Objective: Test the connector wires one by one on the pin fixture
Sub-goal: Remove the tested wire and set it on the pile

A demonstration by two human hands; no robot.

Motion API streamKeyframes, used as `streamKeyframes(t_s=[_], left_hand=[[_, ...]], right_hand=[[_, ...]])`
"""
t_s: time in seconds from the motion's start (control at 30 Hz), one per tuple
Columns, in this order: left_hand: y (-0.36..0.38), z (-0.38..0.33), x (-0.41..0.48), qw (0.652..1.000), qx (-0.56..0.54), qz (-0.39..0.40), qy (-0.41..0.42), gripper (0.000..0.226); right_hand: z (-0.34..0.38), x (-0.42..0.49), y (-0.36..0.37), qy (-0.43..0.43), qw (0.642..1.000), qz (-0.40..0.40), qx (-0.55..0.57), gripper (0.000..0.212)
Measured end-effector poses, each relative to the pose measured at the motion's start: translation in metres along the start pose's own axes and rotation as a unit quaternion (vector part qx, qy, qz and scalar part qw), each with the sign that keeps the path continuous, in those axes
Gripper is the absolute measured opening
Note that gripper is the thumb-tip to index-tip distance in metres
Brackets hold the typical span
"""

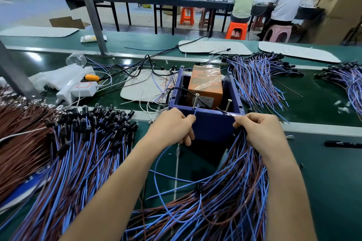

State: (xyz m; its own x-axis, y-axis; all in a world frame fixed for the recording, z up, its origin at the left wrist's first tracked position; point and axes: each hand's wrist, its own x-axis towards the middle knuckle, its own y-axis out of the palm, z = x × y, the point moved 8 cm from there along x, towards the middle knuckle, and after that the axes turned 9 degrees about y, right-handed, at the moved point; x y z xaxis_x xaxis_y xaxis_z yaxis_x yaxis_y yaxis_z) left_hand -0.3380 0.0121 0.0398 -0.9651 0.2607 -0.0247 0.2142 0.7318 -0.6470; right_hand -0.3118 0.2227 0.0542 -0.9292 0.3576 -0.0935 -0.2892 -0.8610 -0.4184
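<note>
Against threaded metal screw (196,101) — thin blue wire (156,164)

Factory line: conveyor belt (49,43), connector wires (254,84).

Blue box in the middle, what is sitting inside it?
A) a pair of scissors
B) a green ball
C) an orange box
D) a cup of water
C: an orange box wrapped in clear tape sits inside the blue box, behind the two metal pins where the left hand and right hand each pinch a wire end.
</note>
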Motion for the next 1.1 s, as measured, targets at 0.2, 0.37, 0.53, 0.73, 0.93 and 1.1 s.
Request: streamKeyframes(t_s=[0.2, 0.37, 0.53, 0.73, 0.93, 1.1], left_hand=[[-0.008, 0.002, 0.001, 0.999, 0.016, -0.05, -0.012, 0.04], [-0.016, 0.001, 0.001, 0.994, 0.072, -0.083, -0.001, 0.028], [-0.01, -0.007, -0.001, 0.997, 0.056, -0.046, 0.034, 0.022], [0.004, -0.01, -0.003, 0.988, -0.155, -0.009, 0.019, 0.017], [-0.003, -0.013, -0.004, 0.971, -0.214, -0.1, 0.028, 0.022], [-0.01, -0.012, -0.005, 0.964, -0.215, -0.154, 0.028, 0.026]], right_hand=[[0.004, -0.002, -0.001, -0.028, 1.0, -0.012, 0.003, 0.027], [0.003, 0.0, 0.0, -0.03, 0.999, -0.008, 0.008, 0.027], [0.0, 0.002, 0.001, -0.025, 1.0, 0.0, 0.013, 0.027], [-0.001, 0.003, 0.001, -0.022, 1.0, 0.004, 0.019, 0.027], [-0.001, 0.002, 0.0, -0.025, 0.999, 0.008, 0.021, 0.027], [-0.001, 0.003, 0.001, -0.021, 0.999, 0.008, 0.027, 0.026]])
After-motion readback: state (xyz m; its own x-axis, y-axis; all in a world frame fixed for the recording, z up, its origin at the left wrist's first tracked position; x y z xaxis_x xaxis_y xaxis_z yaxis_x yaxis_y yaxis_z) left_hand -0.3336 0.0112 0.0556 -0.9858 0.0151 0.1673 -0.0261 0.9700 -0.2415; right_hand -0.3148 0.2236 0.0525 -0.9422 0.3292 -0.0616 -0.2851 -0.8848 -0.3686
